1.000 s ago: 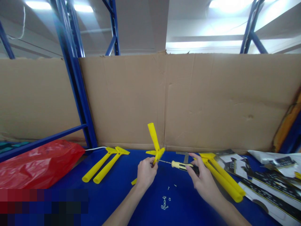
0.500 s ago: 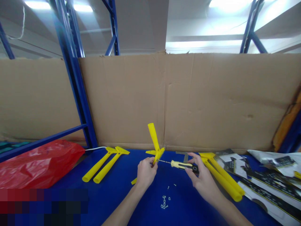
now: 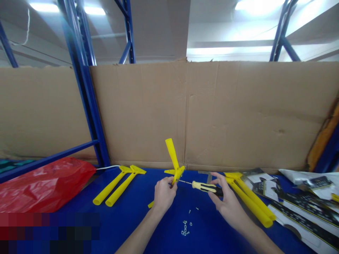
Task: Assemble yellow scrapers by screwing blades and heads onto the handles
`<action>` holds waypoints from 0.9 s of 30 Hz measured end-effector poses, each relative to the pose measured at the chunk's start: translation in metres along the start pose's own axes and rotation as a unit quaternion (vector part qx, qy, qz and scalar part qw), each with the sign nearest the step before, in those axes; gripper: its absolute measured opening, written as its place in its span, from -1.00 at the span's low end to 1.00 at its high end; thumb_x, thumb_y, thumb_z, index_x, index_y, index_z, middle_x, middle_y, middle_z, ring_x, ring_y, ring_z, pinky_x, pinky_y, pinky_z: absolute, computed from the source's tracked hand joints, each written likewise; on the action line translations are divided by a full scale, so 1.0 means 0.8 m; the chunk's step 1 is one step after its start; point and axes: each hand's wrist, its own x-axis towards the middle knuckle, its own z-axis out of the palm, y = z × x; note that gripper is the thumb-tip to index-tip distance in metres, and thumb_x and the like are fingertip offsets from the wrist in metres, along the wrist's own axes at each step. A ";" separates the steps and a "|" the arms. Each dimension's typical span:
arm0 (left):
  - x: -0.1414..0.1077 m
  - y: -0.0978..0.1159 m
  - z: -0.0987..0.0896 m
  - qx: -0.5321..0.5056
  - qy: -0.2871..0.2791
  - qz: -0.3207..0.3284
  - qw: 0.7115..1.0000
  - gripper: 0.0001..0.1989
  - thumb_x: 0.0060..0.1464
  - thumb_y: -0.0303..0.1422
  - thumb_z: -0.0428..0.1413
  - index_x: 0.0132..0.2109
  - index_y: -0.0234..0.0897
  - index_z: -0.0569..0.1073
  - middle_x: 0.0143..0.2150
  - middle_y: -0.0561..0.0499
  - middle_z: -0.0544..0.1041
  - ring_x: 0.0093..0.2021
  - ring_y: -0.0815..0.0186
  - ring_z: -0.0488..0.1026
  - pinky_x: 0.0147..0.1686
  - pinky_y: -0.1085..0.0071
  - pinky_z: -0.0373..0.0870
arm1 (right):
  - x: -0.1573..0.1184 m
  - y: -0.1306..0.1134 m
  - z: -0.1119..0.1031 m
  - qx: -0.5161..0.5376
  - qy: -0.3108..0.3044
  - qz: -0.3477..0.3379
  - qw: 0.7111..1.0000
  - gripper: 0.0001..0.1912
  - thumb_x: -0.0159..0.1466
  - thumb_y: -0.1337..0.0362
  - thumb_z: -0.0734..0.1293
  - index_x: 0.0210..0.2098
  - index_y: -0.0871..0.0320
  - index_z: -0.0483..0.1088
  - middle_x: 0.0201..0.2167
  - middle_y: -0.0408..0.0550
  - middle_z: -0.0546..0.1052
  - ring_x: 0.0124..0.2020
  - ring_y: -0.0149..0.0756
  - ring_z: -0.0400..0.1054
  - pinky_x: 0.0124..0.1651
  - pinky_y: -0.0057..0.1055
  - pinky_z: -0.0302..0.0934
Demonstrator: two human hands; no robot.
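Note:
My left hand [image 3: 164, 193] is closed around the lower end of a yellow plastic part with a round handle [image 3: 172, 153] and winged head, the handle pointing up. A yellow tip [image 3: 150, 204] pokes out below that wrist. In my right hand [image 3: 225, 197], a screwdriver [image 3: 203, 186] with a cream and black grip is held between thumb and fingers. Its shaft points left, and the tip meets or nearly meets the yellow head; exact contact is too small to tell. Small screws and nuts [image 3: 185, 228] lie scattered on the blue tabletop [image 3: 164, 236] between my forearms.
Two similar yellow handles [image 3: 122, 187] lie at left, beside a red plastic bag [image 3: 53, 183]. More yellow handles [image 3: 254, 201] lie right of my right hand, next to black and white packaging [image 3: 304, 215]. A cardboard wall [image 3: 148, 113] and blue rack post [image 3: 90, 106] stand behind.
The screwdriver's grip has turned slightly in my right fingers and its tip end sits a touch lower. My left hand stays in place on the yellow part.

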 end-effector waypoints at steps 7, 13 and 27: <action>-0.002 0.002 0.001 -0.001 0.004 0.007 1.000 -0.83 0.03 -0.47 0.03 -0.39 -0.27 0.52 -0.54 0.08 0.46 -0.55 0.42 0.31 -0.48 0.52 0.05 | -0.001 -0.010 0.001 0.006 -0.013 0.060 0.998 -0.47 0.26 -0.03 0.07 0.12 0.13 0.10 -0.51 -0.14 0.41 -0.68 -0.35 0.24 -0.65 -0.44 0.13; 0.000 -0.002 0.003 0.002 -0.003 0.002 1.000 -0.84 0.04 -0.47 0.04 -0.36 -0.26 0.53 -0.49 0.06 0.49 -0.52 0.41 0.33 -0.46 0.52 0.06 | 0.002 0.007 0.001 0.024 0.025 -0.022 0.999 -0.42 0.16 0.20 0.22 0.16 0.06 0.03 -0.20 -0.03 0.38 -0.52 -0.39 0.29 -0.50 -0.42 0.26; -0.002 -0.003 0.003 -0.011 0.012 0.025 1.000 -0.82 0.04 -0.49 0.04 -0.35 -0.25 0.54 -0.48 0.07 0.49 -0.53 0.43 0.31 -0.47 0.52 0.05 | 0.002 -0.002 -0.001 0.040 0.021 0.007 0.999 -0.46 0.19 0.12 0.22 0.12 0.05 0.05 -0.24 -0.07 0.37 -0.63 -0.45 0.22 -0.59 -0.44 0.19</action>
